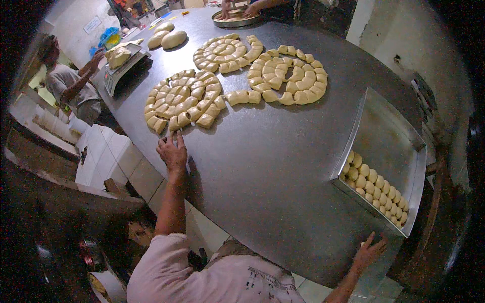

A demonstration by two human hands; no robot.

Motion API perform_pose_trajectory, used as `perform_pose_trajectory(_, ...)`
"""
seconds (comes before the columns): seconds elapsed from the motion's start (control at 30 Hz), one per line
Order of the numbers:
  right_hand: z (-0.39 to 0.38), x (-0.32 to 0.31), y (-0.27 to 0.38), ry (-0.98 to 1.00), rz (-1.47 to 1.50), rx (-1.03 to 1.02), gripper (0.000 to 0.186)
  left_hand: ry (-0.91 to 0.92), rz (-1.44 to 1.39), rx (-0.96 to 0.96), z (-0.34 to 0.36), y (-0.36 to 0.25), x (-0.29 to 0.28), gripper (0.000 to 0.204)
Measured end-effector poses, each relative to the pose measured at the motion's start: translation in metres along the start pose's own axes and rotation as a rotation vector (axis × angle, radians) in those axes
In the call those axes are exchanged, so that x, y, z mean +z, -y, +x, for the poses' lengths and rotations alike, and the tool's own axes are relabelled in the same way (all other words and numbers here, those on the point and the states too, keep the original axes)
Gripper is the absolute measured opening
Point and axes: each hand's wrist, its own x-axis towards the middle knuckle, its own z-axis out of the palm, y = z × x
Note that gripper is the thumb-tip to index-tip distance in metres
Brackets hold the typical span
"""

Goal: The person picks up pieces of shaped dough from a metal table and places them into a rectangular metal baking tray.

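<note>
My left hand (173,151) reaches to the near edge of a spiral of cut dough pieces (183,96), its fingertips at the lowest pieces and its fingers apart. Two more dough spirals, one far (221,52) and one to the right (305,90), lie beyond, with a short row of pieces (243,97) between. Off to the right, my right hand (370,251) is low over the steel table (262,166) with fingers spread. A small pale bit shows by its fingers, too small to name. Close by, a metal tray (386,139) holds rows of round dough balls (376,187).
Large dough lumps (173,39) lie at the far left, near a scale (120,65) with dough on it. A person (76,86) stands at that scale. Another person's hands (247,10) work in a round pan (236,21) at the far edge.
</note>
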Motion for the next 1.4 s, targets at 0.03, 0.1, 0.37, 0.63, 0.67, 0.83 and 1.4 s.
perform_pose_trajectory(0.03, -0.013, -0.009, 0.025, 0.089, 0.153, -0.014, 0.042, 0.024, 0.052, -0.112, 0.006, 0.003, 0.006, 0.037)
perform_pose_trajectory(0.1, -0.03, -0.013, 0.022, 0.159, 0.265, -0.106, 0.04, 0.038, 0.116, -0.223, 0.022, 0.003, 0.025, 0.049)
perform_pose_trajectory(0.37, 0.02, 0.033, -0.08, -0.09, -0.018, 0.025, 0.023, -0.129, -0.331, -0.226, 0.052, -0.003, 0.057, 0.051)
perform_pose_trajectory(0.63, 0.017, -0.02, -0.068, -0.032, 0.145, 0.127, 0.017, 0.138, -0.049, -0.023, 0.006, -0.069, 0.055, 0.054)
perform_pose_trajectory(0.67, 0.035, -0.01, -0.058, -0.033, 0.196, 0.238, 0.018, 0.113, 0.005, -0.018, 0.029, -0.031, 0.099, 0.058)
perform_pose_trajectory(0.83, -0.015, -0.017, -0.056, -0.067, 0.118, -0.242, 0.029, 0.337, -0.553, 0.032, 0.035, -0.11, 0.106, 0.061)
perform_pose_trajectory(1.4, 0.152, -0.102, 0.059, -0.174, 1.407, 0.151, 0.027, 1.204, -1.034, 0.045, -0.122, -0.138, -0.118, 0.039)
